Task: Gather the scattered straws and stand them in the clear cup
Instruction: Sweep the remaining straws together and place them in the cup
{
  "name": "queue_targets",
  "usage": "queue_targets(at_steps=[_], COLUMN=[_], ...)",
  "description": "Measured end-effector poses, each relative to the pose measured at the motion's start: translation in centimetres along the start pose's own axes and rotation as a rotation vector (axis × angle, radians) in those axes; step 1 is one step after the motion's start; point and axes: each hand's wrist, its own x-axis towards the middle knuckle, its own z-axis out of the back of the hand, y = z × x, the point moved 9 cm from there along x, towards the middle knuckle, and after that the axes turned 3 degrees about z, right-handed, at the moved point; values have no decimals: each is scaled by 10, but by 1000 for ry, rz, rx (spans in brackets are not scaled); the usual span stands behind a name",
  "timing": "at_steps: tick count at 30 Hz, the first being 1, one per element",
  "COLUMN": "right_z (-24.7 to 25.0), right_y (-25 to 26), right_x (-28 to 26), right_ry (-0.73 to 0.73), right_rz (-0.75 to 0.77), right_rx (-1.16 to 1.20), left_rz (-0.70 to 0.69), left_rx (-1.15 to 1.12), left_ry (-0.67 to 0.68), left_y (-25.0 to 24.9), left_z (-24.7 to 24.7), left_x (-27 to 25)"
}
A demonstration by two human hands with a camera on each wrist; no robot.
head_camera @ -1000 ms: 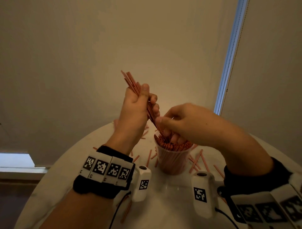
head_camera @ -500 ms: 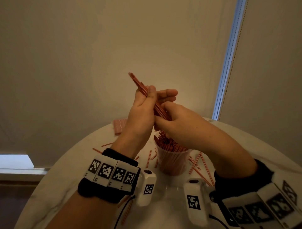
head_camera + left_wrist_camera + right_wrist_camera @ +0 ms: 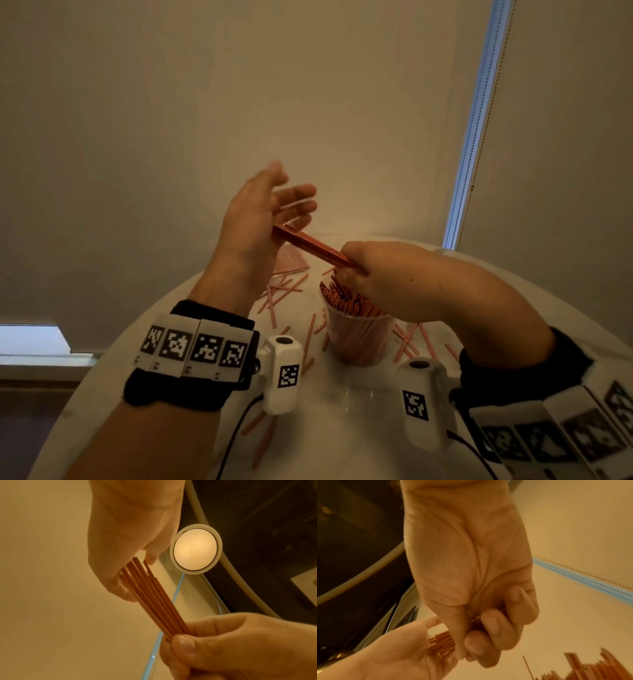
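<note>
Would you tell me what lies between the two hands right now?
A bundle of straws spans the gap: the right hand grips one end, and the other end rests against the open left hand. The head and left wrist views show it.

Round white marble-look table point(image 3: 342, 445) filling the near part of the scene, plain beige roller blinds point(image 3: 239, 102) behind it, bright vertical gap point(image 3: 474, 120) between blinds at far right, glowing round ceiling lamp point(image 3: 195, 549) overhead
</note>
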Motion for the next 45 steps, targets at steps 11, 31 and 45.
queue_targets(at_steps=[11, 31, 45], right_z=[16, 96, 4], right_y=[-9, -34, -56], right_x=[6, -36, 21], right_ry=[-165, -845, -203], right_rz=[-5, 6, -147], right_rx=[7, 152, -27], left_rz=[-37, 35, 411], left_rx=[949, 696, 1027], left_ry=[131, 197, 653], left_y=[16, 53, 109], left_z=[-18, -19, -11], left_x=[-8, 2, -17])
